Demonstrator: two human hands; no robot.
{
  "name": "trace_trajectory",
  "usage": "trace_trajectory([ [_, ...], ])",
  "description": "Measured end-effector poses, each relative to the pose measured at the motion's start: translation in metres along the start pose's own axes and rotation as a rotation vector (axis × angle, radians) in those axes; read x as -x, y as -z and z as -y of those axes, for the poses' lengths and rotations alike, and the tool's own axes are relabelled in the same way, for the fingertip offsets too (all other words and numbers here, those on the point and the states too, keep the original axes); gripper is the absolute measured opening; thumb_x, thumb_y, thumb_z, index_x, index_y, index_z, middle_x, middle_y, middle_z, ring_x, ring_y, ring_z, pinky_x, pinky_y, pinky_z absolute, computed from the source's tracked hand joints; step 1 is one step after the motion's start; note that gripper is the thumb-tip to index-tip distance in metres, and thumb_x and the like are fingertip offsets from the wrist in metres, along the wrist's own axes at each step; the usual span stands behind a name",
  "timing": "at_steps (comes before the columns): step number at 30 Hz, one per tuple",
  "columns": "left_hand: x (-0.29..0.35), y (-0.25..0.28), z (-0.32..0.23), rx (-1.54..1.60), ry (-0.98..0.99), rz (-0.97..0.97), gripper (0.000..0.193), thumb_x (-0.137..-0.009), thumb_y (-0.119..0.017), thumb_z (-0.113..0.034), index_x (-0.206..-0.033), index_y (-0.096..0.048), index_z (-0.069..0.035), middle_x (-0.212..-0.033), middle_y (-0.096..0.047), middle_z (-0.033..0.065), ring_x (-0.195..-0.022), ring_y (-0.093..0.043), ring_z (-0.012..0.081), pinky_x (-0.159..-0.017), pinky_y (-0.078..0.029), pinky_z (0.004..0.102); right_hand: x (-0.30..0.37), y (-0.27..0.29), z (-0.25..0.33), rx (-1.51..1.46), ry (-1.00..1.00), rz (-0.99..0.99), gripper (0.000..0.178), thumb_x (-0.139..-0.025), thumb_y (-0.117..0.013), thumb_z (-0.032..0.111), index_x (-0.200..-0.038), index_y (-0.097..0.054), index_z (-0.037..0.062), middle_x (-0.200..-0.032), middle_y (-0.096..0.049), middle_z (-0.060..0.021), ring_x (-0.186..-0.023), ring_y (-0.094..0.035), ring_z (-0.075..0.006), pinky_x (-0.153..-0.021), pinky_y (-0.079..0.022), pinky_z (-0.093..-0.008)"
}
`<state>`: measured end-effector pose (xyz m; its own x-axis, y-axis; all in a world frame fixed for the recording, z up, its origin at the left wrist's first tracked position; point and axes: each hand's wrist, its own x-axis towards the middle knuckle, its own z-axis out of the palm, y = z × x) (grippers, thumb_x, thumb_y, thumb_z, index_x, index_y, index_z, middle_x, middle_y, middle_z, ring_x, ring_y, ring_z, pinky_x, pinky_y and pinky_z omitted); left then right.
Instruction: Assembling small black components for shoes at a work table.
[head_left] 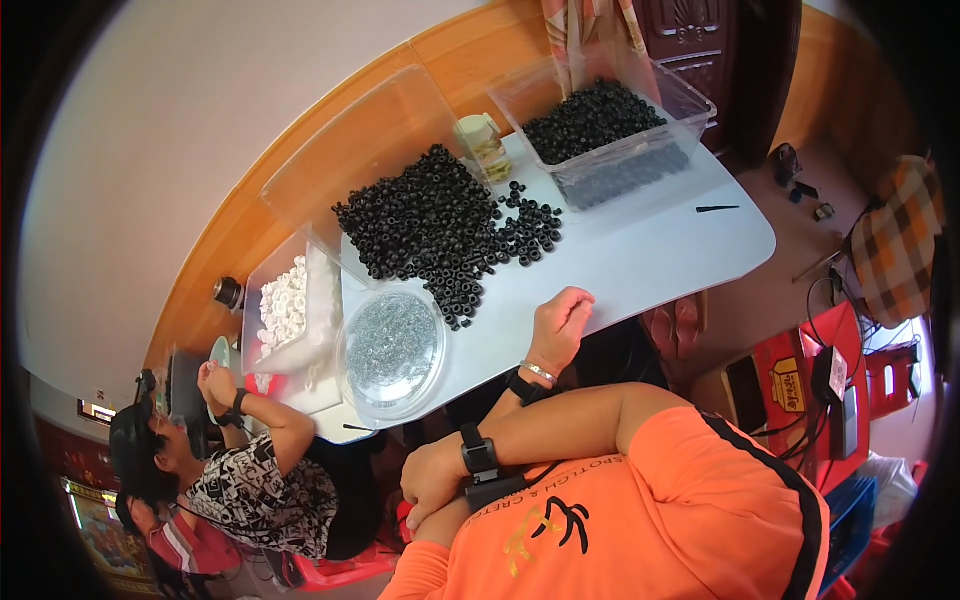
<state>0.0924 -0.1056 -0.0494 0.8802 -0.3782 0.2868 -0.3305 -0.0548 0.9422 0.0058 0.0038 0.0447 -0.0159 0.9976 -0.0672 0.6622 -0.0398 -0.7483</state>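
My arms are crossed in front of my orange shirt. My left hand (562, 322) rests at the table's near edge, fingers curled together, with nothing visible in it. A bracelet and a black band circle that wrist. My right hand (434, 482), below a black wrist device (479, 452), is closed around my left arm near the elbow. Beyond my left hand, small black ring-shaped parts (420, 215) lie heaped on the white table (640, 240), spilling from a clear bin (345, 135) tipped on its side. A round clear tub (392, 350) holds small shiny clear or silvery pieces.
A clear bin of black parts (605, 120) stands far right beside a lidded jar (486, 147). A thin black piece (717, 209) lies near the right edge. White parts (284, 305) fill a left bin. A co-worker (260, 470) sits left, hands raised. Cables and red furniture (830, 390) stand right.
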Motion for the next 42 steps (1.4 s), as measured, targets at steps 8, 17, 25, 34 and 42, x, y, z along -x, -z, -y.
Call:
trace_trajectory([
  [8, 0.002, 0.000, 0.001, -0.041, -0.024, -0.011, 0.012, -0.089, -0.057, -0.010, -0.091, -0.064, -0.002, -0.061, -0.054, 0.0037, -0.055, -0.049, 0.0103, -0.053, -0.040, 0.0255, 0.005, -0.001, 0.000, 0.028, 0.028, -0.051, 0.059, -0.091, -0.047, 0.056, -0.093, -0.073, 0.0027, -0.088, -0.069, -0.0193, -0.088, -0.065, -0.0357, -0.078, -0.049, -0.0440],
  [17, -0.001, 0.000, -0.001, -0.032, 0.012, 0.001, 0.012, -0.089, -0.056, -0.011, -0.090, -0.064, -0.001, -0.059, -0.053, 0.0048, -0.055, -0.051, 0.0118, -0.053, -0.041, 0.0266, 0.001, -0.003, 0.005, 0.017, -0.008, 0.009, 0.057, -0.092, -0.048, 0.054, -0.088, -0.072, 0.0021, -0.082, -0.068, -0.0186, -0.083, -0.064, -0.0352, -0.075, -0.049, -0.0434],
  [25, 0.042, 0.049, -0.015, 0.353, 0.288, -0.326, 0.016, -0.092, -0.057, -0.018, -0.096, -0.065, -0.005, -0.075, -0.061, 0.0025, -0.064, -0.053, 0.0084, -0.058, -0.044, 0.0228, 0.089, 0.045, 0.014, -0.283, 0.180, -0.468, 0.029, -0.086, -0.066, 0.032, -0.086, -0.068, 0.0031, -0.073, -0.067, -0.0117, -0.064, -0.064, -0.0220, -0.058, -0.046, -0.0351],
  [34, 0.107, 0.140, -0.059, 0.332, 0.019, -0.785, 0.015, -0.095, -0.047, -0.012, -0.095, -0.058, -0.003, -0.074, -0.061, 0.0066, -0.059, -0.053, 0.0109, -0.053, -0.038, 0.0216, 0.203, 0.093, -0.075, 0.114, -0.487, -1.042, 0.027, -0.084, -0.069, 0.019, -0.105, -0.065, 0.0035, -0.084, -0.066, -0.0099, -0.075, -0.063, -0.0190, -0.069, -0.050, -0.0311],
  [42, 0.107, 0.132, -0.059, 0.402, 0.130, -0.714, 0.015, -0.095, -0.049, -0.014, -0.095, -0.059, -0.002, -0.076, -0.063, 0.0069, -0.060, -0.056, 0.0109, -0.052, -0.040, 0.0206, 0.155, 0.134, -0.111, 0.107, -0.563, -0.871, 0.026, -0.081, -0.070, 0.023, -0.100, -0.068, 0.0043, -0.085, -0.069, -0.0085, -0.080, -0.065, -0.0203, -0.072, -0.051, -0.0318],
])
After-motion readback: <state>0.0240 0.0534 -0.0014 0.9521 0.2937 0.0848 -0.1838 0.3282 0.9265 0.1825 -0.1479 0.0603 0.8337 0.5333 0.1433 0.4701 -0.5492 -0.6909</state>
